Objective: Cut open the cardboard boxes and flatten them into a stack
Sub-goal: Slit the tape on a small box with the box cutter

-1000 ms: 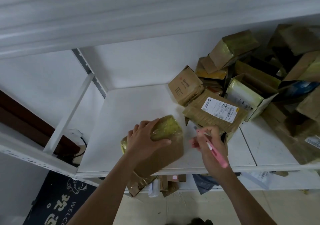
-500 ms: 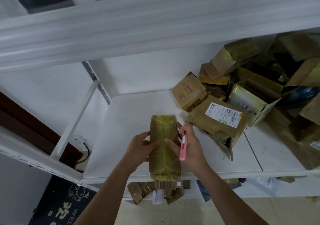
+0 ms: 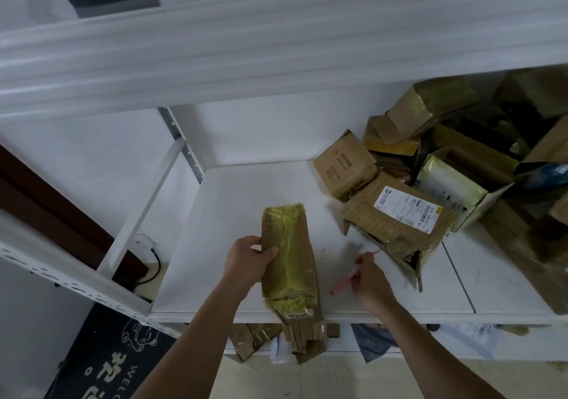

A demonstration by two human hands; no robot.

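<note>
Holding the flat box [image 3: 287, 263] by its left edge, left hand [image 3: 246, 265] is clamped on it; long axis runs front-to-back over the shelf [image 3: 233, 201] lip. Right hand [image 3: 370, 278], just right of the box, pinches the pink cutter [image 3: 344, 281]. Nearer for stacking: left.

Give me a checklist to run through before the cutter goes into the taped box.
1. Left hand grips the taped box by its left edge: ok.
2. Right hand holds the pink cutter: ok.
3. Blade extended: cannot tell, tip too small.
4. Cutter clear of the left fingers: ok, it sits apart, right of the box.
5. Box fully supported: not ok, its near end hangs past the shelf edge.
6. Working room: ok, the labelled box and pile lie off to the right.
</note>
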